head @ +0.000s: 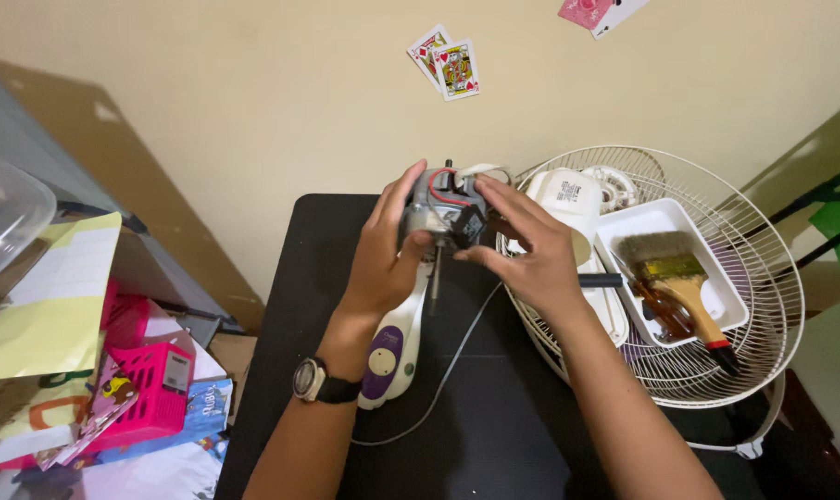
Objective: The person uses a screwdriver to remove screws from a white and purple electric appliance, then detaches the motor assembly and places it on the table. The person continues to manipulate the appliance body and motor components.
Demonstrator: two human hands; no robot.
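Both hands hold a small fan motor (443, 211) up above the black counter (494, 435). The left hand (388, 250) closes around its left side, thumb on the front, while the right hand (522, 245) has its fingers pressed at the wired block on its right side. The step looks like handling the wiring, which calls for a steady left-hand grip. A fan grille (716, 370) with a paintbrush (679, 278) sits just right.

A plain cream wall (253, 102) fills the back, with playing cards (446, 63) stuck on it and more cards (598, 13) at the top edge. A black counter (494, 435) stands against it. Warm light throws soft shadows; a grey cabinet (31, 157) stands left.
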